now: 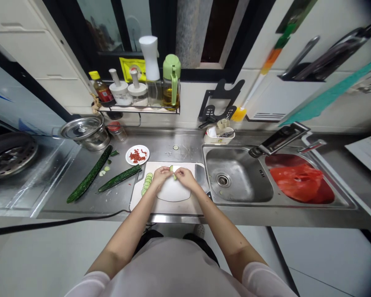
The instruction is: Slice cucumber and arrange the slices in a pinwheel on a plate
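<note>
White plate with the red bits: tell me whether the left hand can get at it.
Probably yes: the white plate lies just beyond the cutting board, on the left hand's side, with nothing visibly between. Its fingers would likely have to leave the cucumber piece first.

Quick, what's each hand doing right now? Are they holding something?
Left hand: closed, fingertips pinching a bit of cucumber.
Right hand: closed, fingertips pinching cucumber too; whether it's the same piece can't be told.

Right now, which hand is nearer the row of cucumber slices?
Left: the left hand is just right of the cucumber slices; the right hand is farther right.
</note>
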{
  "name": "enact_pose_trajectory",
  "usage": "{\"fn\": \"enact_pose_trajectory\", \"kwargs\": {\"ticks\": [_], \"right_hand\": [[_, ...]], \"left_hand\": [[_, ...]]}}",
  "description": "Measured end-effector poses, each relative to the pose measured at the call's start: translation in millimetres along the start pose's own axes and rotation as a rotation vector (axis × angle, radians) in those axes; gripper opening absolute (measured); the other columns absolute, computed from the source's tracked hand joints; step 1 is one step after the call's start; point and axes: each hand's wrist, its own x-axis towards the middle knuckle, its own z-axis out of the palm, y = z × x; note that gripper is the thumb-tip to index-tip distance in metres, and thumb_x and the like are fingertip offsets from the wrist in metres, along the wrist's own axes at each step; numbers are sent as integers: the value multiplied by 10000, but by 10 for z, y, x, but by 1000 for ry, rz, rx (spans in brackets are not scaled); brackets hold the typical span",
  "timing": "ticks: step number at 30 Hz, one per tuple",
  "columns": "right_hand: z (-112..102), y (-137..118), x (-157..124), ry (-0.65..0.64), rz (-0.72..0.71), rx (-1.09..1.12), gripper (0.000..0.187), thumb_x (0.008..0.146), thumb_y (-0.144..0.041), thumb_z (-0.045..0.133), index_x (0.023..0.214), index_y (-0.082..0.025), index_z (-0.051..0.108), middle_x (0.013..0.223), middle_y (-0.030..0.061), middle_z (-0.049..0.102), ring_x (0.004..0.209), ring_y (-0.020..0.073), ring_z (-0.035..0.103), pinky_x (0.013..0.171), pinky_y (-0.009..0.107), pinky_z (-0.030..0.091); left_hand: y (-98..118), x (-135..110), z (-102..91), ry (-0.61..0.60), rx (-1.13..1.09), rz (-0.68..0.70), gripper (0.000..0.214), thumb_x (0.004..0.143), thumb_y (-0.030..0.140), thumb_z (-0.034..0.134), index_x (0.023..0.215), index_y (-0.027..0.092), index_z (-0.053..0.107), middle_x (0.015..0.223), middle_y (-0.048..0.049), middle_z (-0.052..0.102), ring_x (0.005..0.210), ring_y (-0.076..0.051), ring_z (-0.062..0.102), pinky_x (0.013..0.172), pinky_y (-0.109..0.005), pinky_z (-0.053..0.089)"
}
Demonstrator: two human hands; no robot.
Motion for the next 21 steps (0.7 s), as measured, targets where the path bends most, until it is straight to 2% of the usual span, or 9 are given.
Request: {"fn": "enact_pose_trajectory", "kwargs": {"ticks": [5,11,15,18,21], "right_hand": [[64,108,53,14,87,-97,158,778,-205,522,705,-159,654,672,0,659,636,107,556,639,200,400],[87,102,105,7,173,-342,166,809,-175,532,740,-156,682,766,33,698,713,117,596,656,190,383],[115,27,128,-31,227,-530,177,845,-173,512,815,-163,686,875,67,713,798,141,620,679,205,376],[139,-45,124,-63,268,-644,224,896,-215,459,935,-165,673,946,98,705,870,176,633,703,231,383],[147,-103,101,-96,316,-718,265,929,-267,426,1077,-166,622,996,116,692,922,208,635,719,254,394]], "left_hand": [[-159,172,-15,29,65,-6,296,519,167,768,755,152,591,589,30,606,540,-86,540,588,-216,425],[-271,331,-1,95,379,-20,245,569,165,754,761,168,604,585,45,614,521,-90,544,582,-209,413],[-244,347,15,126,575,18,244,599,139,727,819,189,632,604,45,631,563,-104,558,598,-209,390],[-176,314,36,144,804,91,267,648,143,692,903,208,646,661,28,662,627,-126,585,630,-221,385],[-110,274,47,128,927,140,280,684,161,680,958,217,656,724,3,683,693,-151,603,664,-237,387]]}}
